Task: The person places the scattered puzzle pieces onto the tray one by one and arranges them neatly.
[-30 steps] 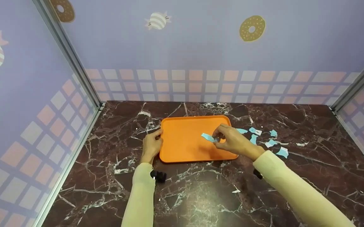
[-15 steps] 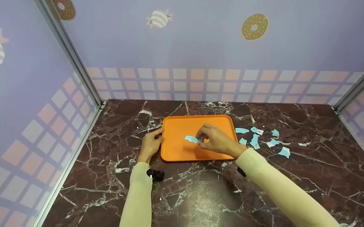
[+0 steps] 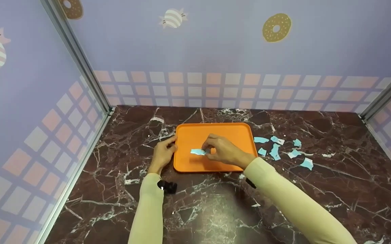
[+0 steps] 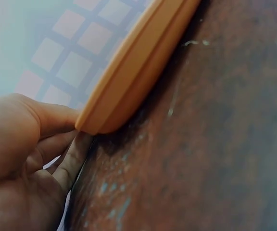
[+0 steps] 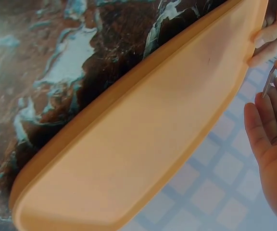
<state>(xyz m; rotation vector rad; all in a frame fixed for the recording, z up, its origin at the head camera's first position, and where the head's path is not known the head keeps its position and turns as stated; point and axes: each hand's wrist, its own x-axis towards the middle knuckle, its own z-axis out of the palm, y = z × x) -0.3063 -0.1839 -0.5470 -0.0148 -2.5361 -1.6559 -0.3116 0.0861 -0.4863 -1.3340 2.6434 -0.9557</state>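
Observation:
A torn strip of light blue paper [image 3: 198,151] is pinched between the thumb and fingers of my right hand [image 3: 224,151], just above the orange tray [image 3: 195,127]. Edge-on, the paper [image 5: 269,82] appears only as a thin sliver in the right wrist view. At the tray's left rim, my left hand [image 3: 162,154] grips the edge with thumb and fingers. The left wrist view shows this hand [image 4: 28,139] close up, with fingertips at the rim of the tray [image 4: 133,72] and one finger low by the tabletop.
Several torn blue and white paper scraps [image 3: 274,151] lie right of the tray on the dark marbled tabletop [image 3: 131,210]. Patterned walls [image 3: 212,40] enclose the back and both sides. A black wrist device [image 3: 167,186] sits on the left wrist.
My right hand has carried the blue paper strip leftward over the tray toward its middle. My left hand stays at the tray's left rim.

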